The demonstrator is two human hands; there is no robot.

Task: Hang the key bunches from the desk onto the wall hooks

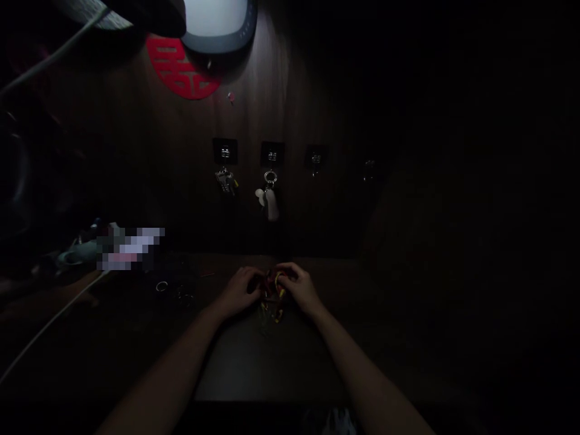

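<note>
In dim light, a small bundle of red and yellow pieces (274, 281) is between my hands, just above the dark tabletop. It may be a key bunch, but the light is too low to tell its kind. From the left side, my left hand (239, 292) curls its fingers and thumb onto the bundle's edge. My right hand (302, 290) pinches it from the right, thumb near a yellow loop. Small yellow-tipped pieces (279, 315) dangle or lie below, toward me.
Keys (225, 181) and a key ring with a grey fob (271, 202) hang from wall hooks behind the table (254, 374). A metal ring (162, 286) lies at left, near a white cable (49, 323). A lamp (220, 24) and red paper cutout (190, 81) are above.
</note>
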